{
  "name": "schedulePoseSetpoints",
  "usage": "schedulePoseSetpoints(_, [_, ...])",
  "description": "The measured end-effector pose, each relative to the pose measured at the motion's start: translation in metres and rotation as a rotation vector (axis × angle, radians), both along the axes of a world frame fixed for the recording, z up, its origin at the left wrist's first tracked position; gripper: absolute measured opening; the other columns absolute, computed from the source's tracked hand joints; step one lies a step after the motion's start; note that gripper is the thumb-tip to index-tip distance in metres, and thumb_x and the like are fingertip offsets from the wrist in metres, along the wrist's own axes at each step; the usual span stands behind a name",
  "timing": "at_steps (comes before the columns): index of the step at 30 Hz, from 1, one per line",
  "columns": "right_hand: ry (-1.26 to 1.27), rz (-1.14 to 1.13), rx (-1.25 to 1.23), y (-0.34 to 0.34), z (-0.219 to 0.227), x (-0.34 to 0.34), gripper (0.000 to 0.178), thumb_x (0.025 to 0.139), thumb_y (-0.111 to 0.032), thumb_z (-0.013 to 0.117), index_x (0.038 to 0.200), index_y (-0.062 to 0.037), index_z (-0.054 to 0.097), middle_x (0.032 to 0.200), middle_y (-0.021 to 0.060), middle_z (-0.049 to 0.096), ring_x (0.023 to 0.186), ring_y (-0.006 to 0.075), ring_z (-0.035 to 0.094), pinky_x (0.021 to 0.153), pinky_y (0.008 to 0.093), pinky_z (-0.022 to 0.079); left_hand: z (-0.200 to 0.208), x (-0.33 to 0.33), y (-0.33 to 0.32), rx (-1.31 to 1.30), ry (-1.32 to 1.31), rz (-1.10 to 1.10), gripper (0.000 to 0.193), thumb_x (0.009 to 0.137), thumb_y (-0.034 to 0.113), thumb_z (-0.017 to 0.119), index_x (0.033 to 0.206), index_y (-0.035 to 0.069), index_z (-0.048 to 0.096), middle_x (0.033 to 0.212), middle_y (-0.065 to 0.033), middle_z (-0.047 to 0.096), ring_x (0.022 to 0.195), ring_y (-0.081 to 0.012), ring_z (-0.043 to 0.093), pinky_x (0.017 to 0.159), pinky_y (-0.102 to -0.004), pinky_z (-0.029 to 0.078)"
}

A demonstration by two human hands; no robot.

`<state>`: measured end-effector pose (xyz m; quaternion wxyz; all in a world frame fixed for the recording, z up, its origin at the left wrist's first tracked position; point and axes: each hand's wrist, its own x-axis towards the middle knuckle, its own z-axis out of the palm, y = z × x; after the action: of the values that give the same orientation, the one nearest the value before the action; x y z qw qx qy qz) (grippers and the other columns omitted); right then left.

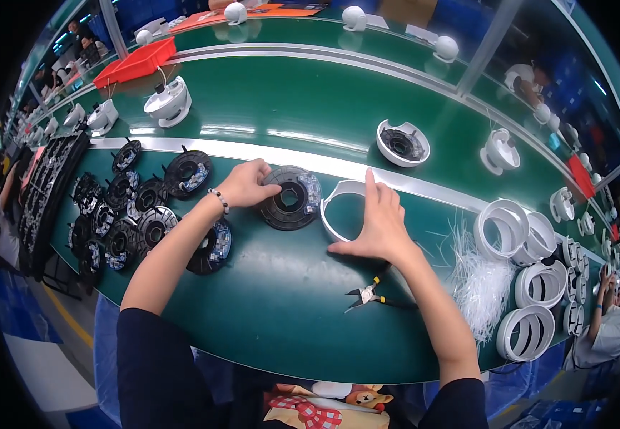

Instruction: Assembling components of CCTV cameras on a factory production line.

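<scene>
Head view, looking down on a green workbench [281, 307] w/ a conveyor belt [310, 100] running behind it.

Left hand [244, 184]: fingers curled loosely, tips gripping the left rim of a black round disc assy [290, 198] w/ a hexagonal centre hole; disc is lying flat on the bench, just in front of the metal rail [310, 161] that is separating bench from belt. A bead bracelet [218, 201] is sitting on that wrist.

Right hand [375, 223]: open & flat, fingers together, pointing away from the person, palm edge resting on the bench; it is pressing against the right side of a white ring housing [337, 200], thumb reaching under the ring's near edge. Ring is lying immediately right of the disc, nearly touching it. Whether the hand is actually gripping the ring cannot be told.

Near the right forearm: small cutters [370, 294] w/ yellow-black handles, lying on the bench. Further right: a heap of white cable ties [478, 275], then a cluster of white rings [531, 286] standing on edge.

Left of the person: more black discs [138, 207] spread over the bench, beside a black tray [49, 189].

On the belt: white dome housings [168, 101], an open white shell [403, 143], a red bin [138, 63]. Other workers are sitting at the far edges.
</scene>
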<state>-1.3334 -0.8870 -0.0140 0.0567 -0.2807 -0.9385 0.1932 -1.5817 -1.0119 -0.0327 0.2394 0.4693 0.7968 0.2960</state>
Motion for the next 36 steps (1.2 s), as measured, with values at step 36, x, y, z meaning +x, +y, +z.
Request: schedulePoseSetpoints(36, [0.245,0.169,0.013,-0.064,0.036,-0.045,0.126,0.045,-0.048,0.082,0.135,0.0079,0.012,0.135,0.0303,0.022,0.126,0.0422,0.023,0.103,0.0451,0.023,0.006,0.068,-0.037,0.404,-1.894,-0.018,0.057,0.087,0.051,0.034,0.121,0.008,0.047,0.114,-0.0126,0.054,0.104,-0.0261,0.053,0.091,-0.041,0.043])
